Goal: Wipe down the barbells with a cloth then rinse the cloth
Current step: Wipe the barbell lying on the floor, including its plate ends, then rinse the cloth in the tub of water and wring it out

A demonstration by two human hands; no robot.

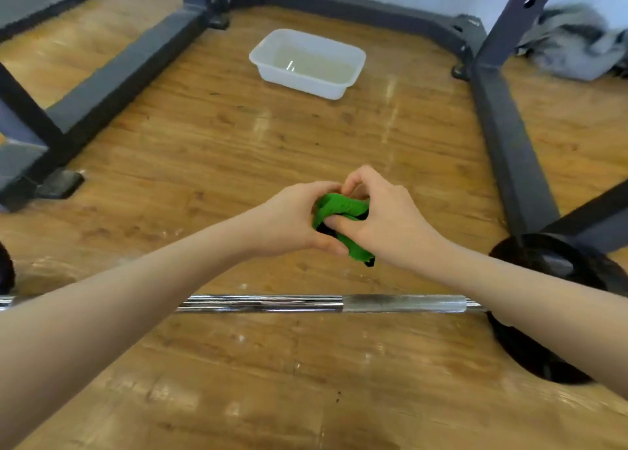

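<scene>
Both hands' grip (334, 220) on green cloth (341, 208) above wooden floor (238, 137).

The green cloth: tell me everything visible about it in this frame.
The green cloth is a bright green, soft fabric with dark, near-black parts showing in its folds and at its lower tip. It is bunched into a small wad, not spread out. Both hands grip it, the left hand and the right hand, fingers curled round it. It is held above the wooden floor, beyond the chrome barbell bar and not touching it. Whether it is wet cannot be told.
</scene>
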